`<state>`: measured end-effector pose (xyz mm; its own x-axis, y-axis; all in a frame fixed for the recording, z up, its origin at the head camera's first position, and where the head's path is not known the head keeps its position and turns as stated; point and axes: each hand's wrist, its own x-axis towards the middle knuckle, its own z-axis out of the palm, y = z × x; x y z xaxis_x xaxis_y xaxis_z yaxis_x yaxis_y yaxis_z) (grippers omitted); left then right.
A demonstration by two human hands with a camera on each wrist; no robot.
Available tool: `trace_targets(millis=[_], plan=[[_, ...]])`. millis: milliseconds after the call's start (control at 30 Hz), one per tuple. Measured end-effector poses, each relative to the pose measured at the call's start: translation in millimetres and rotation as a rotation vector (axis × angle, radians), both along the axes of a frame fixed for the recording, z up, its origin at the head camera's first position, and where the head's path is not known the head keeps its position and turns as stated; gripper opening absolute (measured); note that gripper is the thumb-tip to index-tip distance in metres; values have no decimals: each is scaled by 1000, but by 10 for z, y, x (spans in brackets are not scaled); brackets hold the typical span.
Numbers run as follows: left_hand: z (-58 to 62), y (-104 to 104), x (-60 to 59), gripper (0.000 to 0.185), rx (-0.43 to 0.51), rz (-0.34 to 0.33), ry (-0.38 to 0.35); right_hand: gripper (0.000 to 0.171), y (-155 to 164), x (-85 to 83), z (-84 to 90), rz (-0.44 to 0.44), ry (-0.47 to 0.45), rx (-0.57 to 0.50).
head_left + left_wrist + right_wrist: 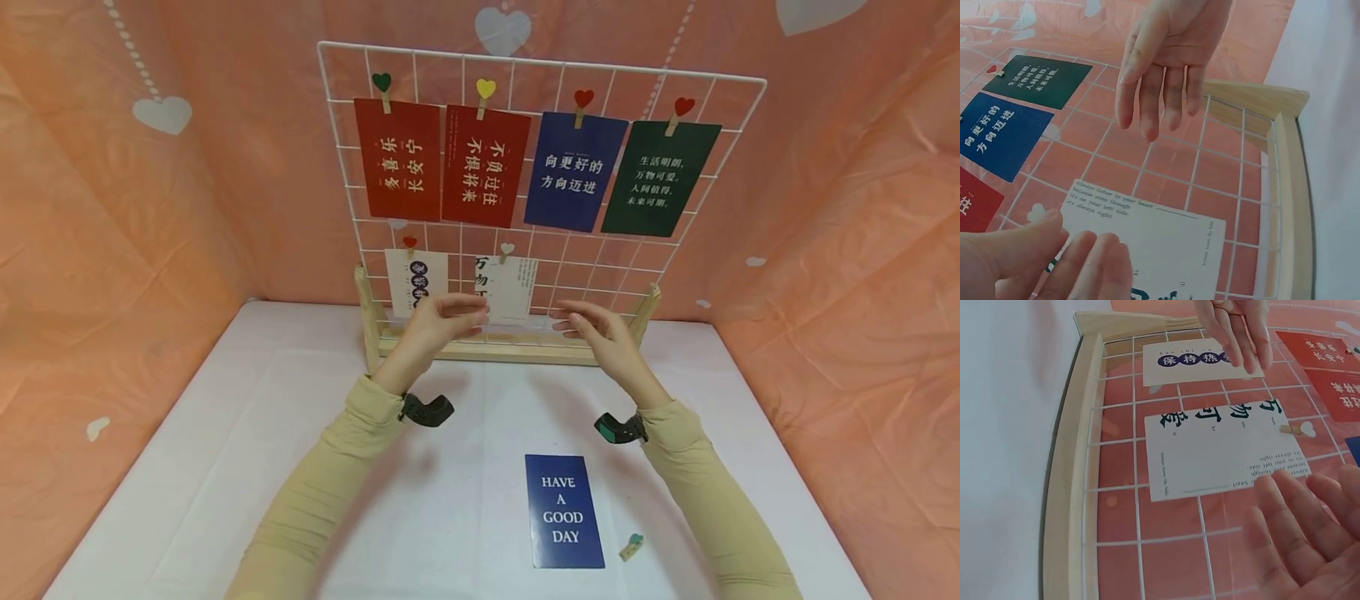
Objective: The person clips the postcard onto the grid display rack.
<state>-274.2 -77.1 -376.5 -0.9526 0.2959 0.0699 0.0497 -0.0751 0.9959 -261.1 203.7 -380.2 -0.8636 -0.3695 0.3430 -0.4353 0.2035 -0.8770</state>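
Observation:
A white wire grid stands on a wooden base with several cards clipped to it. My left hand is raised in front of the lower row, fingers straight, just left of a white card held by a white heart clip. In the left wrist view its fingers lie in front of that card and hold nothing. Further right, my right hand hovers with relaxed fingers before bare grid, seen near the card's edge in the right wrist view, also holding nothing.
A blue "HAVE A GOOD DAY" card lies on the white table with a small green-heart clip beside it. Another white card hangs at lower left. Two red, a blue and a green card fill the top row. Pink walls surround.

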Motion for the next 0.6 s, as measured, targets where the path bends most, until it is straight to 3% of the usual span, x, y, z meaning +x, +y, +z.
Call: trace_targets(millis=[133,400,600], plan=[[-61,5,46,37,-20,-55,-46,34,151,9,-156,2,-2,27],[-229,27,97,35,-116,-159,-92,33,384,165,-301,33,-35,47],[-348,112,138,33,-123,-207,-140,32,564,289,-419,23,-85,72]])
